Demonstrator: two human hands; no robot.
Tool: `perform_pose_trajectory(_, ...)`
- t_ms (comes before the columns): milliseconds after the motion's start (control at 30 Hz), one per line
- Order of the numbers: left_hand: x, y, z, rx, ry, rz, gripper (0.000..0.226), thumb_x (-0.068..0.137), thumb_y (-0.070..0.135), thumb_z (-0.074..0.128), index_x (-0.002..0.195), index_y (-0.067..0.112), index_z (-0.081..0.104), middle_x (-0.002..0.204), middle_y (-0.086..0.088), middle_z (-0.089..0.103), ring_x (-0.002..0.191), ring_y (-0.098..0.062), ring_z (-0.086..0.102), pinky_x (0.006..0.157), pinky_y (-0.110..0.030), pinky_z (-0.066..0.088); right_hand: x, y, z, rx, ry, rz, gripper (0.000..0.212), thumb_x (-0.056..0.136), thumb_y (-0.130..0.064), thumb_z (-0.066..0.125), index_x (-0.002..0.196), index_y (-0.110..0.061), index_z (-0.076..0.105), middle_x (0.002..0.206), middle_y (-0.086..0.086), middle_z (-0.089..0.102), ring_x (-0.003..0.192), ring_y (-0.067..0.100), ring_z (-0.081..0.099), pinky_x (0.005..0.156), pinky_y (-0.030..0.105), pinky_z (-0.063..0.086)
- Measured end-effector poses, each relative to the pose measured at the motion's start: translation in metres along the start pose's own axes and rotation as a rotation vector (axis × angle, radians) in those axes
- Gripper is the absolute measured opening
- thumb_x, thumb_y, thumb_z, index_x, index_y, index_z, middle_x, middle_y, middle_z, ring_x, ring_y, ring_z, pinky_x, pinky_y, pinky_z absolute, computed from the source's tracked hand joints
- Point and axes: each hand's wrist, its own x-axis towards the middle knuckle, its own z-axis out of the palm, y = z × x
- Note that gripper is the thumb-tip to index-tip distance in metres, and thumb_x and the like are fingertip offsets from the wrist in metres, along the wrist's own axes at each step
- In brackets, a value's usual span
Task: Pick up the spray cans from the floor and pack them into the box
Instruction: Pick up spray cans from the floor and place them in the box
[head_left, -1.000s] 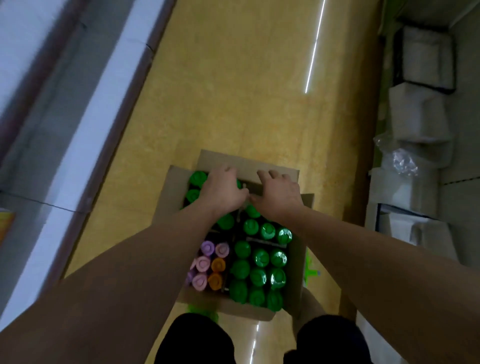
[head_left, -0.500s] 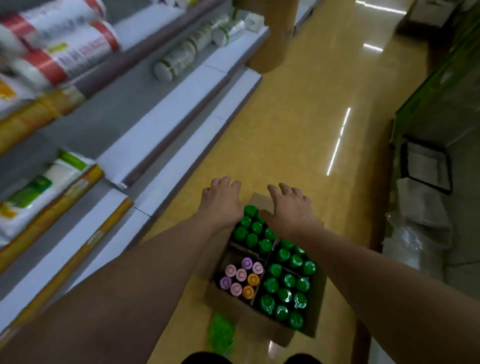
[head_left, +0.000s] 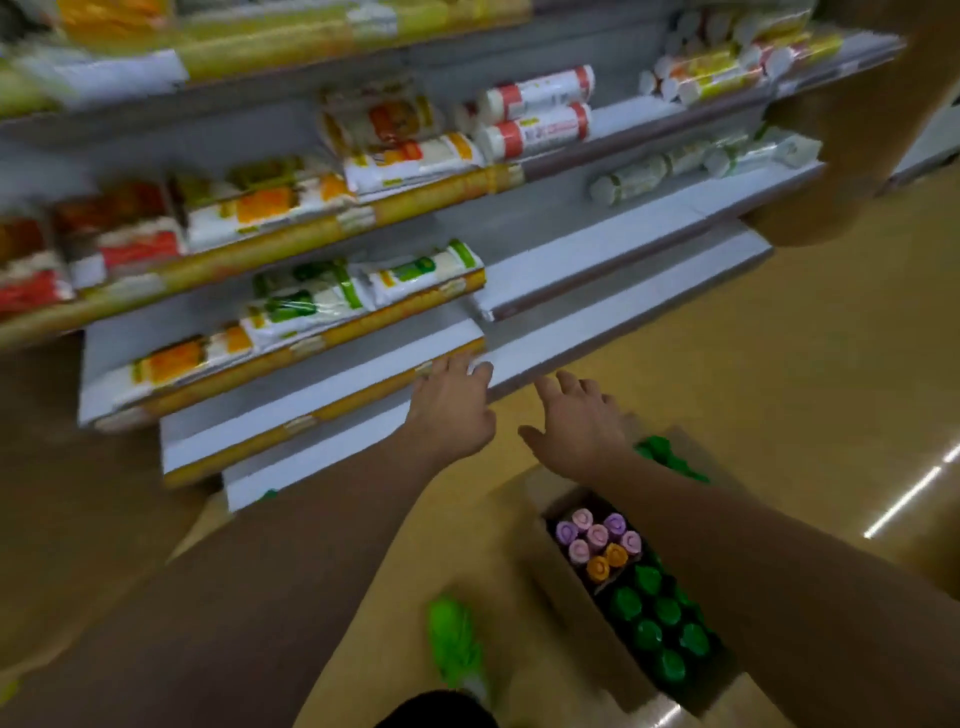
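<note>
Cardboard box (head_left: 558, 587) near right holds green, orange and purple-capped spray cans (head_left: 649, 605); we hover our left hand (head_left: 451, 410) and right hand (head_left: 582, 428) beyond, fingers spread, empty. Far shelf packets' (head_left: 306, 304) labels blur unreadable.

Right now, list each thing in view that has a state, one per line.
box: open, on the floor, compartments filled with cans
green-capped cans: upright in the box, capped
purple and pink-capped cans: upright in the box, capped
orange-capped cans: upright in the box, capped
left hand: open, holding nothing
right hand: open, fingers spread, holding nothing
green thing on the floor: blurred, beside the box
</note>
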Motion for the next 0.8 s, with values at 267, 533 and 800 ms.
perform_pose_trajectory(267,-0.133,-0.133,-0.020,0.005,0.048,-0.353,0.063,0.087,0.036,0.060,0.145,0.022,0.040,0.152,-0.010,0.035,0.139,-0.034,0.030,0.106,-0.051,0.036,-0.028,-0.158,0.016,-0.042,-0.025,-0.314,0.070,0.094,-0.053,0.052,0.152,-0.022,0.030,0.156,0.008,0.034,0.139,0.033,0.034,0.109,0.050,0.032)
perform_pose_trajectory(533,-0.238,-0.254,-0.008,-0.037,0.027,-0.575,0.067,0.087,0.038,0.064,0.146,0.021,0.038,0.151,-0.008,0.034,0.139,-0.033,0.029,0.106,-0.052,0.035,-0.041,-0.304,0.058,-0.091,-0.081,-0.497,0.064,0.093,-0.052,0.052,0.148,-0.023,0.036,0.151,0.008,0.040,0.136,0.031,0.036,0.106,0.048,0.034)
perform_pose_trajectory(800,-0.353,-0.395,0.009,-0.052,-0.074,-0.693,0.062,0.089,0.036,0.059,0.146,0.020,0.039,0.150,-0.009,0.036,0.136,-0.032,0.035,0.105,-0.050,0.039,-0.074,-0.446,0.111,-0.098,-0.152,-0.506,0.069,0.091,-0.052,0.054,0.151,-0.025,0.031,0.154,0.007,0.036,0.134,0.032,0.039,0.106,0.046,0.036)
